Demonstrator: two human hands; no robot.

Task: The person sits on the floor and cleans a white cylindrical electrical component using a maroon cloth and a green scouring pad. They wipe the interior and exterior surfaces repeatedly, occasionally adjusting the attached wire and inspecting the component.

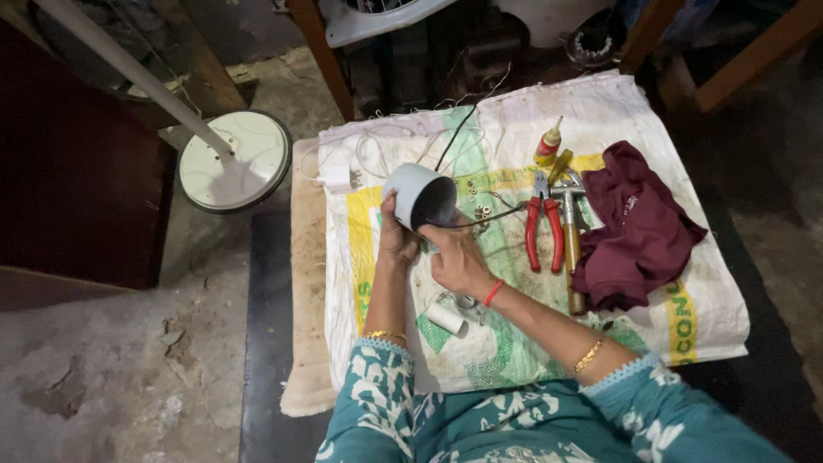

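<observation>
Head view, left hand (397, 240), right hand (456, 260) gripping cup-shaped housing (417, 195)

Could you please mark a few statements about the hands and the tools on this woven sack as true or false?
1. Both hands hold the grey cup-shaped housing. True: the left hand and right hand both touch it.
2. The red-handled pliers lie left of the housing. False: they lie to its right.
3. A maroon cloth lies on the woven sack. True.
4. The hammer is in the right hand. False: it lies beside the pliers.
</observation>
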